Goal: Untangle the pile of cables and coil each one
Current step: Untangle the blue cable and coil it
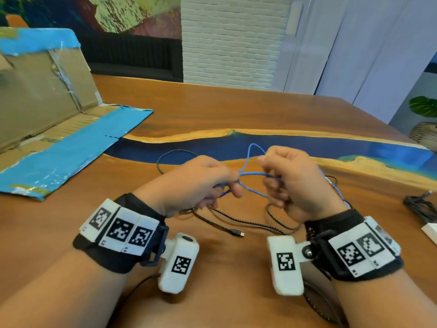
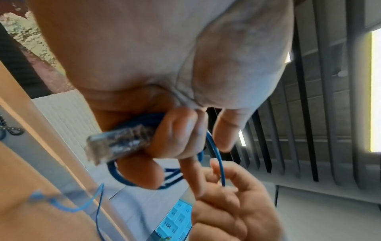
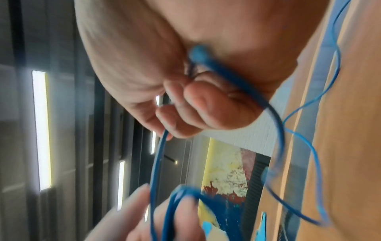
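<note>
A thin blue cable [image 1: 254,174] stretches between both hands above the wooden table [image 1: 236,107]. My left hand [image 1: 201,181] grips a few small loops of it, and its clear plug [image 2: 119,143] sticks out of the curled fingers. My right hand [image 1: 288,178] holds a strand of the blue cable [image 3: 274,117] in its curled fingers; more of it trails off to the right. A black braided cable [image 1: 227,221] lies loose on the table under the hands, its plug [image 1: 236,232] pointing right.
A flattened cardboard box with blue tape [image 1: 59,138] lies at the left. A dark coiled cable [image 1: 421,207] and a white object [image 1: 431,233] sit at the right edge. A blue resin strip [image 1: 331,147] runs across the table beyond the hands.
</note>
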### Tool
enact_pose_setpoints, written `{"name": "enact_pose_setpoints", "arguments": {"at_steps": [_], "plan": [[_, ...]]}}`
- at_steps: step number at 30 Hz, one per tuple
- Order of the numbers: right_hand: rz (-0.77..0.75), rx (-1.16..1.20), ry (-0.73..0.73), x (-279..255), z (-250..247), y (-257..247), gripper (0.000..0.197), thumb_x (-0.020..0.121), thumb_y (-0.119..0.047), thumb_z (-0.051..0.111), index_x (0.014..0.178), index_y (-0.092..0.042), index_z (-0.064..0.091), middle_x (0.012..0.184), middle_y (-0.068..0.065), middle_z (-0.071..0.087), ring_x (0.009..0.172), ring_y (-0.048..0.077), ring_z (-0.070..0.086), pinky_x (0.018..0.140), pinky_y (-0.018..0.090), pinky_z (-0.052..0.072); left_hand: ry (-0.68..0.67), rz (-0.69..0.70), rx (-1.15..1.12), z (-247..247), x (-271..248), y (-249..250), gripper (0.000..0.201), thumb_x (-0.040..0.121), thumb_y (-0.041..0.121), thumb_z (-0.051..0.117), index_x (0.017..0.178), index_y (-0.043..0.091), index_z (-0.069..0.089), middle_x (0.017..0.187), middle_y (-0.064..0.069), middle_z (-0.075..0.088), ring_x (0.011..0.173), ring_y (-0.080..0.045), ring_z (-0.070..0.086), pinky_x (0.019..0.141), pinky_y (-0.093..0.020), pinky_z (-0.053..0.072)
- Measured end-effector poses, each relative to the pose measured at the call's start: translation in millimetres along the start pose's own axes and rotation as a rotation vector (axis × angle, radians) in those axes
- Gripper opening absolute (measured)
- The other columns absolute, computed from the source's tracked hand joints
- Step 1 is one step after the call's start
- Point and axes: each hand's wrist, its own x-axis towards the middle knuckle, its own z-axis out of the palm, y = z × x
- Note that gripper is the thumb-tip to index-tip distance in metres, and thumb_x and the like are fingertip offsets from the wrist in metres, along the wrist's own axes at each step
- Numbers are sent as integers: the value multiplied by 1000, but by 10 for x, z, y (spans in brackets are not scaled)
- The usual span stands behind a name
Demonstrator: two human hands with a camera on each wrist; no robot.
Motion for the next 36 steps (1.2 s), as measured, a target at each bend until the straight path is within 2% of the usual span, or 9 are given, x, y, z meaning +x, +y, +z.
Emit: {"name": "enact_pose_setpoints", "arguments": {"at_steps": [3, 8, 13, 16, 19, 23, 27, 32, 36], "plan": [[-8, 166, 61, 50, -220, -44, 31, 93, -17, 62, 67, -19, 44, 50, -3, 31, 34, 10, 20, 40, 22, 13, -1, 51, -79, -66, -32, 11, 39, 98, 38, 56, 71, 13, 66, 50, -4, 28, 52, -29, 28, 56, -30, 45], [-115, 151, -17, 68, -238, -9, 12, 87, -17, 69, 79, -15, 76, 53, -4, 36, 42, 8, 21, 42, 19, 13, -10, 88, -771, -52, -43, 101, 40, 97, 38, 45, 69, 13, 59, 59, 2, 9, 45, -15, 9, 49, -26, 40], [-55, -117, 21, 54, -53, 55, 21, 100, -7, 60, 102, -16, 78, 59, 2, 54, 42, 9, 28, 38, 17, 21, 77, 160, -1098, -16, 42, 94, 43, 105, 27, 33, 103, 4, 69, 62, 5, 29, 49, -10, 34, 67, -26, 53], [-28, -275, -56, 12, 128, 99, 21, 103, -9, 57, 107, -20, 75, 67, 7, 68, 36, 11, 34, 35, 18, 28, 196, 207, -1148, 66, 91, 69, 43, 109, 25, 33, 126, -4, 59, 70, 3, 51, 64, -12, 59, 85, -29, 59], [0, -374, -199, -50, 251, 114, 21, 104, -10, 55, 118, -15, 69, 78, 8, 75, 35, 14, 44, 37, 20, 36, 337, 246, -995, 140, 116, 55, 35, 107, 19, 40, 129, -2, 57, 85, -6, 72, 91, -20, 74, 94, -33, 58], [67, -341, -264, -96, 258, 116, 34, 100, -11, 62, 133, -12, 59, 81, 6, 78, 39, 15, 53, 42, 26, 47, 441, 226, -710, 171, 129, 46, 24, 106, 16, 46, 124, 8, 60, 91, -9, 75, 103, -24, 73, 86, -33, 59], [37, -133, -254, -115, 256, 75, 32, 96, 7, 62, 124, -7, 55, 99, 19, 76, 55, 22, 66, 56, 34, 59, 555, 282, -468, 57, 154, -9, 41, 107, 15, 48, 81, 20, 80, 90, -5, 76, 127, -25, 59, 99, -41, 53], [-49, -37, -330, -136, 266, 62, 15, 96, 15, 54, 102, 1, 56, 105, 24, 73, 63, 23, 69, 69, 40, 63, 621, 275, -271, 22, 181, -87, 43, 105, 14, 51, 70, 14, 75, 89, 9, 77, 128, -20, 60, 103, -46, 50], [-75, 9, -346, -143, 255, 50, 18, 98, 11, 53, 108, -1, 61, 94, 15, 70, 43, 19, 56, 51, 37, 58, 598, 210, -68, 56, 183, -80, 34, 104, 12, 51, 79, -6, 65, 98, 17, 72, 94, -2, 71, 83, -22, 54]]}}
